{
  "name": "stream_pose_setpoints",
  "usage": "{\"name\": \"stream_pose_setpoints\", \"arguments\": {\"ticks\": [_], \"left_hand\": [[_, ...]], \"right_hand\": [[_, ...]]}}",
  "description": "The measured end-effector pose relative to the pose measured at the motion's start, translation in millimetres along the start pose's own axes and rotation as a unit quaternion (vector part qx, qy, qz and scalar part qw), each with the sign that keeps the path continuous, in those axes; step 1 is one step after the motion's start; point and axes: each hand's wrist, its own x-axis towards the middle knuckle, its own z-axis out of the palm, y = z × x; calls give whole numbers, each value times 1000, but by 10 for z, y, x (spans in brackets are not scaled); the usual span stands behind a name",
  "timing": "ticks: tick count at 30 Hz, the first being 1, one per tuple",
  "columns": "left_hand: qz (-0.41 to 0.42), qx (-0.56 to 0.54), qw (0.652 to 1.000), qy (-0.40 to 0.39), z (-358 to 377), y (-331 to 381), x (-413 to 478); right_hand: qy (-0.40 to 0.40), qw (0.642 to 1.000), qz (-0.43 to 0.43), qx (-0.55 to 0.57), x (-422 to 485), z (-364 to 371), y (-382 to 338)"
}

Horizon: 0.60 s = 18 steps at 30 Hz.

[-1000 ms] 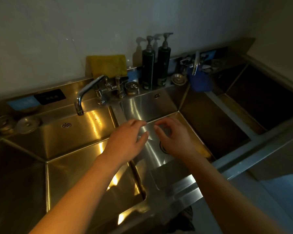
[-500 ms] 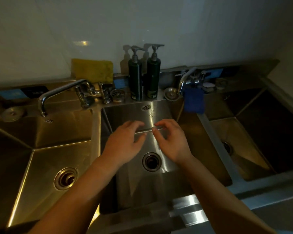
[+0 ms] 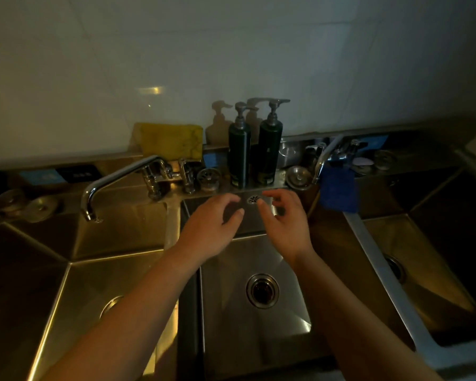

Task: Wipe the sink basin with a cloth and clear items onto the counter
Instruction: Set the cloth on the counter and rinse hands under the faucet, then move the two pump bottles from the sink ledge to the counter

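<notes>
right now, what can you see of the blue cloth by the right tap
The blue cloth is dark blue fabric, roughly rectangular, hanging flat at the back where the middle basin and right basin meet. Its top edge sits under the right faucet; what holds it is too dark to tell. The left hand and right hand do not touch it.
</notes>
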Motion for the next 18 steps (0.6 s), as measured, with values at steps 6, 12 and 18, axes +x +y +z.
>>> {"name": "stream_pose_setpoints", "arguments": {"ticks": [6,12,18], "left_hand": [[-2,-87,996,31,0,-25,384],[-42,-201,977,63,188,34,799],[-41,-199,969,143,372,50,1237]], "right_hand": [[52,998,35,24,312,106,31],[86,993,32,70,706,117,142],[113,988,50,94,1176,132,342]]}}
